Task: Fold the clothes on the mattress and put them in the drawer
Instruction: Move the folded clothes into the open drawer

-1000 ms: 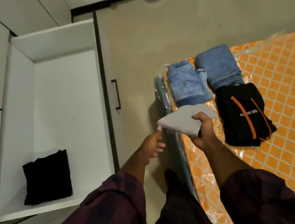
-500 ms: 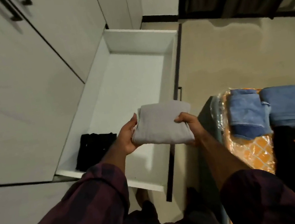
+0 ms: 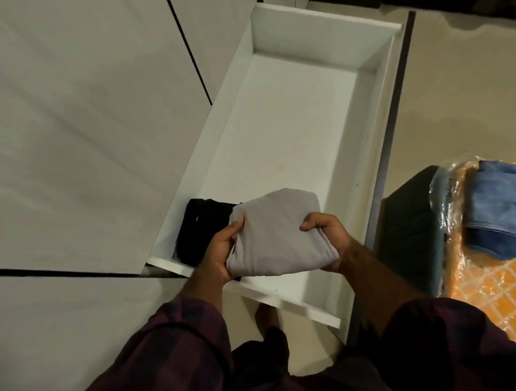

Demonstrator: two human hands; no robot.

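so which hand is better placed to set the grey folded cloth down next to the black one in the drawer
Probably the right hand. It grips the grey folded cloth on the side over the drawer's bare floor, while the left hand hangs over the black folded cloth, so it has less room to lower.

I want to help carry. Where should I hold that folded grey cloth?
Hold the folded grey cloth by its two short ends, one from each side, as the left hand and right hand do. It is soft and would sag or unfold from one end.
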